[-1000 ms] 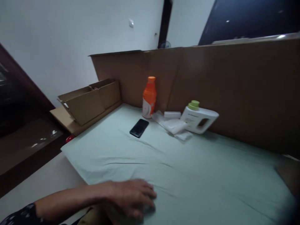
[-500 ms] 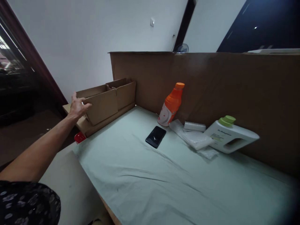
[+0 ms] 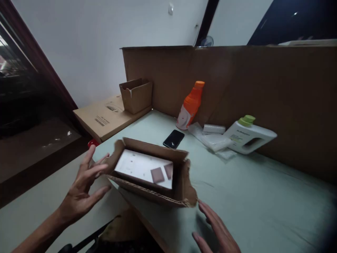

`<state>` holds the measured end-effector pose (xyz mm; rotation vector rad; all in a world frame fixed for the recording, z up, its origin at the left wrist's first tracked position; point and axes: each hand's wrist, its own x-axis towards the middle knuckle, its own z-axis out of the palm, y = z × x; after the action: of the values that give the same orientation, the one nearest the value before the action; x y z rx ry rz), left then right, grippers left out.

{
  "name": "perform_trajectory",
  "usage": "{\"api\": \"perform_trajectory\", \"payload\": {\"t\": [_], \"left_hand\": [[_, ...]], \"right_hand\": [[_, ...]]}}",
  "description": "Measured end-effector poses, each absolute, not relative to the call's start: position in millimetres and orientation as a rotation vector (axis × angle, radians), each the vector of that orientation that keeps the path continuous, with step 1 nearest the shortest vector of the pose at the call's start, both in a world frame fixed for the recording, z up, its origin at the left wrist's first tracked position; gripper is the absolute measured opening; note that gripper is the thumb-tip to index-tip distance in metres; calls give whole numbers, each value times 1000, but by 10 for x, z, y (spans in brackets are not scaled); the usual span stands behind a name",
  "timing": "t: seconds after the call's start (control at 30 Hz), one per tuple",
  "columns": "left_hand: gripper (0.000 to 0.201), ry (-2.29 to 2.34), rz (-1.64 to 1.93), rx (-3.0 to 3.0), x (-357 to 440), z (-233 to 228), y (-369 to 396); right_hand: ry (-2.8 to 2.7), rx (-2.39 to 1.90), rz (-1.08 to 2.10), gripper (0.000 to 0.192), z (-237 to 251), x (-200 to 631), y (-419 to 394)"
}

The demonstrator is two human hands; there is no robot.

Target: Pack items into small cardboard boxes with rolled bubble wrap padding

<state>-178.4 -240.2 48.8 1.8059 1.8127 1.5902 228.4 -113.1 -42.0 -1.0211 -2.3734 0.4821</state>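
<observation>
An open cardboard box (image 3: 150, 189) sits at the near edge of the cloth-covered table, holding a white packet (image 3: 139, 165) with brown squares printed on it. My left hand (image 3: 84, 186) is at the box's left end, fingers spread, the fingertips close to the wall; whether they touch it I cannot tell. By the near right corner is my right hand (image 3: 217, 230), cut off by the lower edge of the view. Its fingers are apart, and the index fingertip is at or beside the cardboard.
A smaller cardboard box (image 3: 137, 96) stands on a flat carton (image 3: 105, 114) at the far left. Behind the table's middle are a phone (image 3: 173, 139), an orange bottle (image 3: 191, 105), plastic packaging (image 3: 213, 137) and a white jug (image 3: 244, 137). A tall cardboard panel (image 3: 237, 80) borders the back.
The box has come from the flat carton to the near edge of the table, and its inside now shows. My left hand has let go of its earlier grip; my right hand has appeared.
</observation>
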Motion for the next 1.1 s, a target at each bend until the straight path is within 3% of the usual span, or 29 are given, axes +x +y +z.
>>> {"api": "perform_trajectory", "payload": {"t": [0.07, 0.13, 0.33, 0.53, 0.63, 0.87, 0.97, 1.1], "left_hand": [[86, 1702, 1651, 1723, -1687, 424, -2448], [95, 1739, 1580, 1597, -1663, 292, -2434], [60, 1697, 961, 1419, -1466, -195, -2186], [48, 1520, 1003, 1493, -885, -169, -1472], [47, 1392, 1098, 1537, -557, -148, -1021], [51, 1533, 1231, 1451, -338, -474, -730], [44, 1618, 1210, 1431, -344, -594, -795], [38, 1679, 1173, 1459, -321, -722, -850]], "right_hand": [[-2374, -1013, 586, 75, -366, 2223, -1193], [-2369, -990, 708, 82, -306, 2164, -1260], [-2229, -958, 942, 89, -92, 2105, -1411], [-1930, -1393, 848, 62, -196, 2459, -1295], [-1765, -1576, 777, 58, -251, 2647, -1062], [-1732, -1282, 1225, 47, -58, 2994, -220], [-1860, -1325, 1022, 35, 196, 3060, 370], [-2203, -1419, 190, 34, 577, 2753, 1350]]}}
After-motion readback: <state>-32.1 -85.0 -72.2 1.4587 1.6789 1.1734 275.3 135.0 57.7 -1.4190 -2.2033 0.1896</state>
